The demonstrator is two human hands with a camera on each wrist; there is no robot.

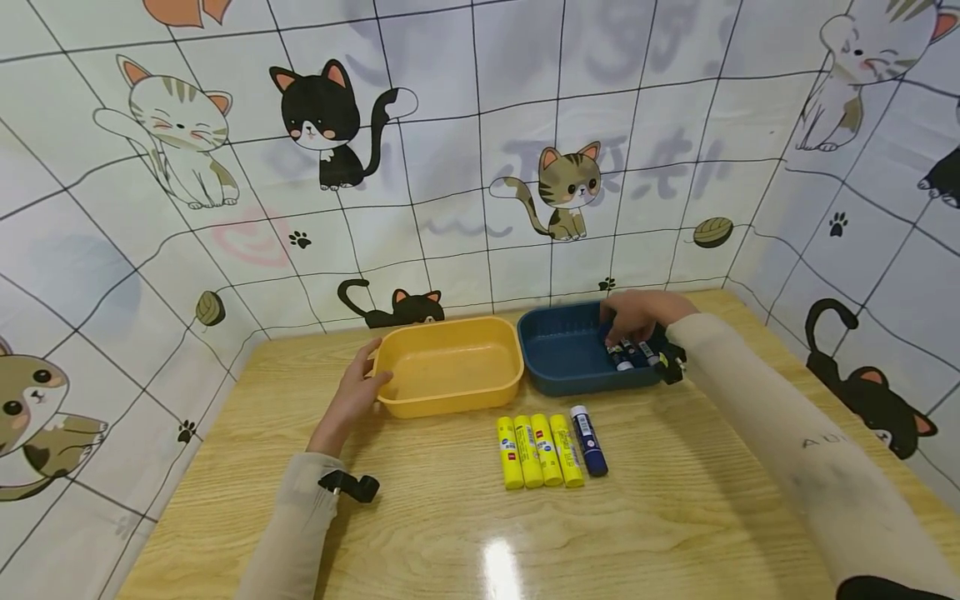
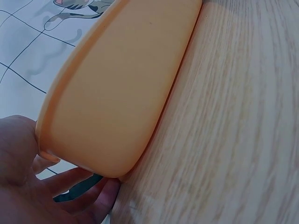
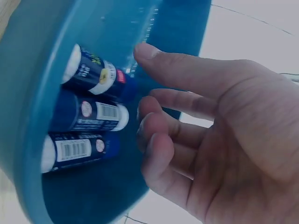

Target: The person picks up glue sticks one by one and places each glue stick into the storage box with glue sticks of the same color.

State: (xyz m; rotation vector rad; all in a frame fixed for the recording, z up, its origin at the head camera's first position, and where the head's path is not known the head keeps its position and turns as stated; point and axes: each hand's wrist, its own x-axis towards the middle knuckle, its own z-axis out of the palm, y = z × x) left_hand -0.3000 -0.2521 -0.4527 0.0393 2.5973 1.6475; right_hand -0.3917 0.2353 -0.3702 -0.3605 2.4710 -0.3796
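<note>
At the left end of the yellow tray (image 1: pixel 450 407), the left hand (image 1: pixel 348 400) grips the rim, thumb on the inner side and fingers outside. The left wrist view shows this hand (image 2: pixel 28 172) around the corner of the tray (image 2: pixel 112 98). Over the blue tray (image 1: pixel 558 352) is the right hand (image 1: pixel 637 315), holding nothing. In the right wrist view, the hand (image 3: pixel 233 121) has bent, parted fingers beside three dark blue glue sticks (image 3: pixel 88 112) lying in the blue tray (image 3: pixel 112 198).
Four yellow glue sticks (image 1: pixel 528 452) and a dark blue one (image 1: pixel 589 442) lie in a row on the wooden table (image 1: pixel 420 517), in front of the trays. The trays stand side by side near a cat-patterned backdrop (image 1: pixel 450 167).
</note>
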